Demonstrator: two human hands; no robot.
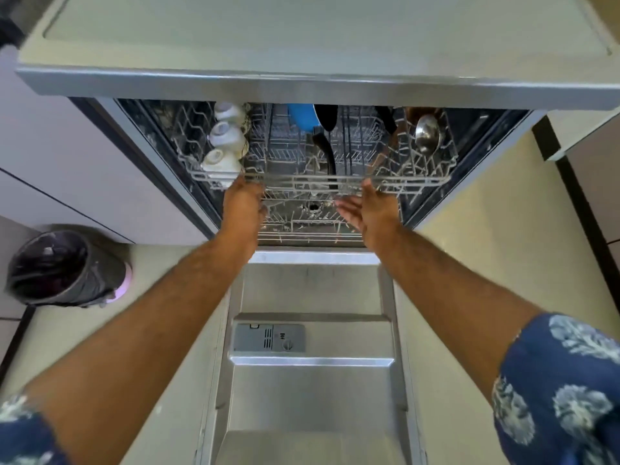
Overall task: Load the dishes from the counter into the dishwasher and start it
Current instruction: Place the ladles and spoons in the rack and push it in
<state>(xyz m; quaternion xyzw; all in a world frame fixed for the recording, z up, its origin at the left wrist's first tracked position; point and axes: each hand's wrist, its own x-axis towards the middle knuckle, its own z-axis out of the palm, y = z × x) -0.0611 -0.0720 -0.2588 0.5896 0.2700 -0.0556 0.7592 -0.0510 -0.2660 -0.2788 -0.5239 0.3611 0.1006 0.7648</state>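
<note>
Dishwasher point(315, 203) open under the counter point(302, 38), door point(312, 380) dropped flat toward the viewer, detergent compartment point(269, 337) on its inner face.

Upper rack point(318, 181) sits partly drawn out, front rail level with both hands. Left hand point(242, 199) at the left part of the front rail, fingers curled at the rail; whether they actually close round the wire cannot be told, the knuckles hide it. Right hand point(367, 206) just below and against the rail further right, fingers straight and relaxed, palm turned inward, gripping nothing.

Rack contents: three white cups point(225, 135) upside down in a row along the left side, nearest one just above the left hand. Blue dish point(303, 117) at the back centre, a dark utensil point(327, 149) running forward from it. Steel ladle point(426, 134) lying on the right side. Lower rack point(302, 223) visible beneath, contents unclear.

Both forearms bare, blue patterned sleeves point(563, 391) at the frame's bottom corners.

Bin point(63, 266) with dark liner stands on the floor point(469, 229) to the left, well apart from the door.
</note>
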